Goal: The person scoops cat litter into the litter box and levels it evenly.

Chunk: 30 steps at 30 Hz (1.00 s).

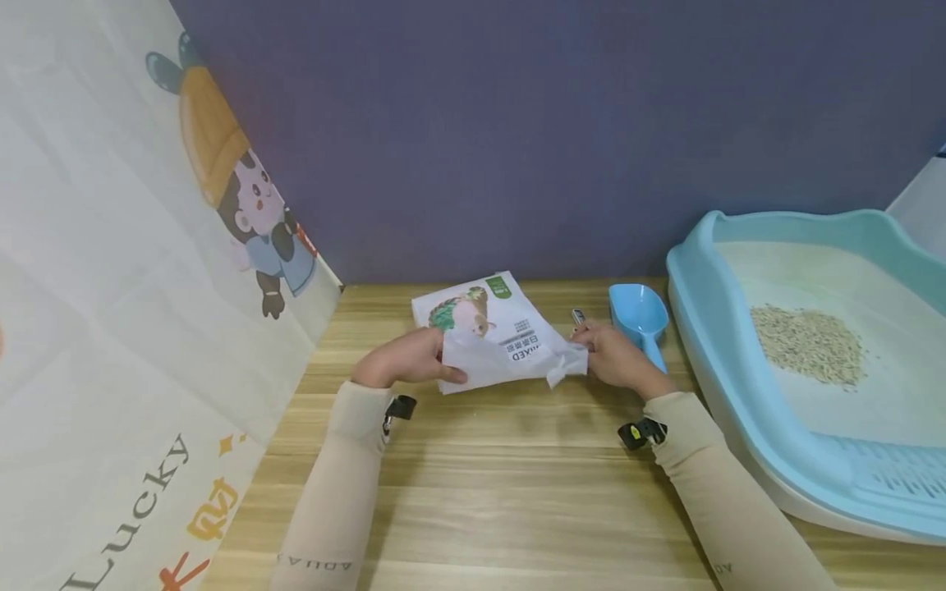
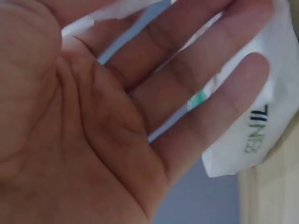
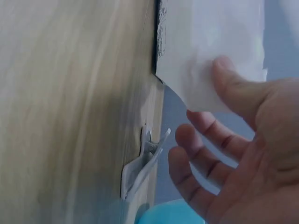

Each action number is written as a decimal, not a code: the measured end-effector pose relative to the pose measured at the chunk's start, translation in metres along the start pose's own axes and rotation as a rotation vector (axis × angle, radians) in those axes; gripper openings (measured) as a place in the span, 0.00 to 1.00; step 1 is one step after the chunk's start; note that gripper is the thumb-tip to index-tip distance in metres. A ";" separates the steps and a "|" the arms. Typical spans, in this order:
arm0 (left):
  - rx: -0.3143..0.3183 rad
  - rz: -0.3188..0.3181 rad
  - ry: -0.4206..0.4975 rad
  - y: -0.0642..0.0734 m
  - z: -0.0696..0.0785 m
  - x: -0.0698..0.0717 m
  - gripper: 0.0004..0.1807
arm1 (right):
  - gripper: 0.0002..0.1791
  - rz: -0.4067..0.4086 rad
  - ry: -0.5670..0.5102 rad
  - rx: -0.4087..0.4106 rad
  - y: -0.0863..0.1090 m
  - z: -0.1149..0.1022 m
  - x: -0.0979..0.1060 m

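A white printed bag (image 1: 480,316), with an animal picture and the word MIXED on its front, lies at the far side of the table. My left hand (image 1: 414,357) holds its left edge, thumb at the near side; in the left wrist view the fingers (image 2: 205,116) stretch along the white bag (image 2: 275,126). My right hand (image 1: 609,353) pinches the bag's right end, where a flap hangs down. In the right wrist view the thumb (image 3: 233,84) presses on the white bag (image 3: 210,46), other fingers loosely bent below. A small grey clip (image 3: 145,163) lies beside the right hand.
A blue scoop (image 1: 639,316) lies just beyond the right hand. At the right stands a blue-rimmed litter box (image 1: 746,353) with a heap of pellets (image 1: 809,345) inside. A dark wall panel (image 1: 517,139) rises behind the wooden table (image 1: 517,492); a printed white sheet (image 1: 111,287) borders the left.
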<state>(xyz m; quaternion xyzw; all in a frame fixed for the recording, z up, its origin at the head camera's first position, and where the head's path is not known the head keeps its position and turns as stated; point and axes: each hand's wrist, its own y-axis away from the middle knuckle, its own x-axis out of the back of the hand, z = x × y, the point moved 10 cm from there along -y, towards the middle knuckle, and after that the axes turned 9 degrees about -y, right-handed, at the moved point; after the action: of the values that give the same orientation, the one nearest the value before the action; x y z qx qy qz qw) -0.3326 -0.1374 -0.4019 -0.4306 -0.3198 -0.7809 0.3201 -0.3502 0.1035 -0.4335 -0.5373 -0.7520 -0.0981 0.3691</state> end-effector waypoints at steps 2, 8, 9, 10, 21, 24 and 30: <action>0.025 -0.009 0.014 0.000 -0.008 -0.002 0.08 | 0.06 0.010 0.014 -0.009 -0.001 0.002 0.000; 0.106 -0.028 0.110 -0.002 -0.025 -0.005 0.10 | 0.13 0.006 -0.020 -0.165 0.000 0.018 -0.004; 0.117 -0.027 0.141 -0.002 -0.027 -0.005 0.10 | 0.14 0.004 -0.040 -0.205 0.000 0.021 -0.005; 0.129 -0.022 0.169 -0.003 -0.028 -0.005 0.11 | 0.14 0.002 -0.069 -0.244 0.001 0.024 -0.006; 0.285 0.148 0.028 -0.004 -0.048 0.008 0.18 | 0.18 0.026 -0.265 -0.435 0.005 0.035 -0.018; 0.390 0.249 -0.169 0.001 -0.049 0.021 0.22 | 0.17 0.044 -0.280 -0.467 0.006 0.037 -0.019; 0.349 0.386 -0.412 0.000 -0.022 0.037 0.15 | 0.12 0.085 -0.327 -0.494 0.009 0.038 -0.016</action>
<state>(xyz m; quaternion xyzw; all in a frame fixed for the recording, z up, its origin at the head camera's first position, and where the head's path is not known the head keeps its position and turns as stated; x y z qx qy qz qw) -0.3585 -0.1631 -0.3791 -0.5706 -0.4194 -0.5358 0.4598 -0.3576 0.1162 -0.4734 -0.6506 -0.7316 -0.1747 0.1049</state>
